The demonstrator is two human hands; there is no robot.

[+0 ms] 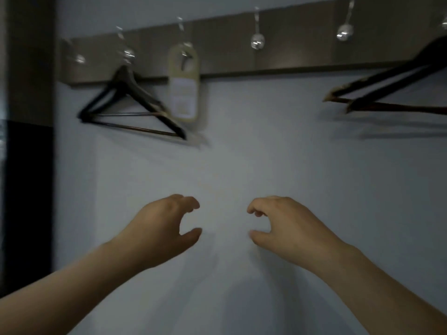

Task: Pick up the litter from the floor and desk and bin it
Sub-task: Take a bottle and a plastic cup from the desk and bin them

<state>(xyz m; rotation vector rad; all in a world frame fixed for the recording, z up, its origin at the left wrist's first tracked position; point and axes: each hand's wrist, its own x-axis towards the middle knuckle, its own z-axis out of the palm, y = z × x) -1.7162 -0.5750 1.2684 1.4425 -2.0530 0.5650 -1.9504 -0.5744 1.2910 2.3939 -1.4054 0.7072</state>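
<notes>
My left hand (167,226) and my right hand (283,223) are both raised in front of a plain white wall (242,160), a short gap between them. Each has loosely curled fingers with the thumb apart, and neither holds anything. No litter, floor, desk or bin is in view. The picture is dim and blurred.
A brown hook rail (242,54) with metal hooks runs along the wall above. Dark clothes hangers (130,105) hang at the left, with more hangers (396,88) at the right. A pale door-hanger card (184,85) dangles from one hook. A dark upright edge (26,165) stands at the far left.
</notes>
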